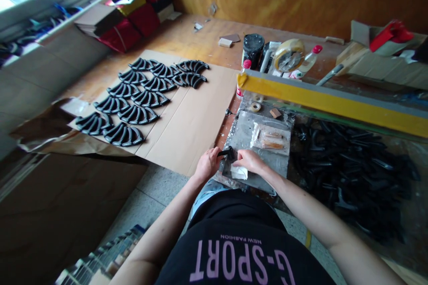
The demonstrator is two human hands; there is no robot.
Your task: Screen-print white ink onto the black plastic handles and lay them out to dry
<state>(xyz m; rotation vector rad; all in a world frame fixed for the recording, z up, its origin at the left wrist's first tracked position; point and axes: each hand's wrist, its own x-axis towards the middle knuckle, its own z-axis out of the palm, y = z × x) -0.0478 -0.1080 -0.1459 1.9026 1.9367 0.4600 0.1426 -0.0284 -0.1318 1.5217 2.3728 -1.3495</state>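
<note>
A small black curved plastic piece [226,153] was held between two bare hands at the near edge of a cluttered wooden workbench [187,38]. The left hand [207,164] was closed around one end of it, fingers curled tight. The right hand [249,160] was pinched narrowly on the other end and rested just above a crumpled white cloth [239,172]. Both were seen over a grey plastic work mat [247,131], on which a clear packet of brownish sticks [271,138] was laid just beyond the hands. To the right, a loose heap of black plastic parts [351,173] was piled under a yellow-edged bar [334,103]. To the left, well apart from the hands, rows of matching black curved parts [140,98] were set out on a flat sheet of brown cardboard [190,124]. A roll of tape [289,55] and a black round tin [253,47] were stood at the back of the bench.
</note>
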